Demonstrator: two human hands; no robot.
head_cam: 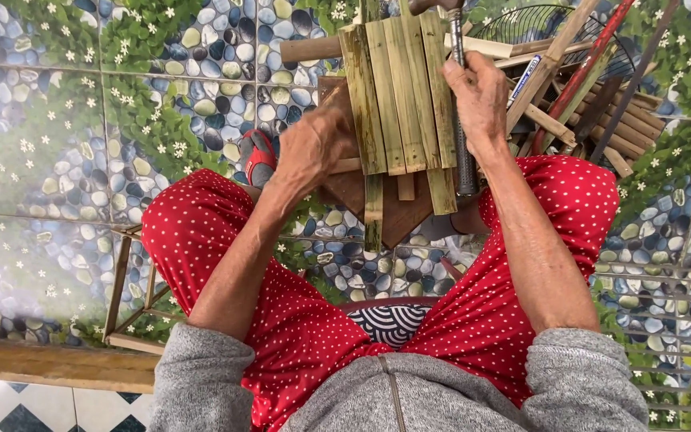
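A panel of green bamboo slats (397, 96) lies across a brown wooden block (361, 196) between my knees. My left hand (313, 144) presses on the panel's left edge, fingers curled over the slats and a thin cross stick. My right hand (480, 96) grips the dark metal handle of a hammer (461, 120), held upright along the panel's right side; its head pokes out at the top of the frame. I sit with red dotted trousers (225, 240) spread wide.
A pile of bamboo sticks and slats (593, 104) and a wire fan guard (521, 28) lie at the upper right. A small bamboo frame (125, 296) rests on the pebble-pattern tiles at left. A red sandal (259, 156) shows near my left hand.
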